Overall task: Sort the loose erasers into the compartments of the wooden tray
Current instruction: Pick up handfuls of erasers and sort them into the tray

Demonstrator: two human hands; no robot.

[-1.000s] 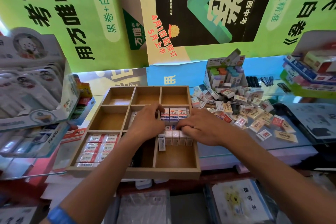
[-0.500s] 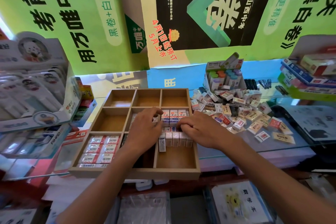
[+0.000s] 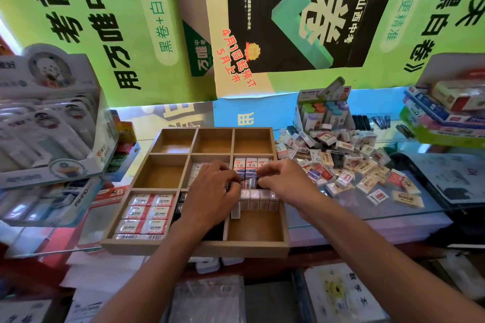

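From the head view, both hands are seen drawn closer together than half a second ago, over the middle of the compartmented wooden tray point(image 3: 136, 242). The left hand point(image 3: 210, 195) and right hand point(image 3: 284, 178) are curled, pinching small white paper-wrapped erasers point(image 3: 249, 166) in the right-middle compartment. The loose pile of mixed erasers point(image 3: 341, 162) is left unchanged right of the tray.

Both hands point(image 3: 244, 186) meet over erasers point(image 3: 252, 169) in the wooden tray point(image 3: 168, 245).

green posters point(image 3: 78, 21), perhaps correction-tape box point(image 3: 324, 110)
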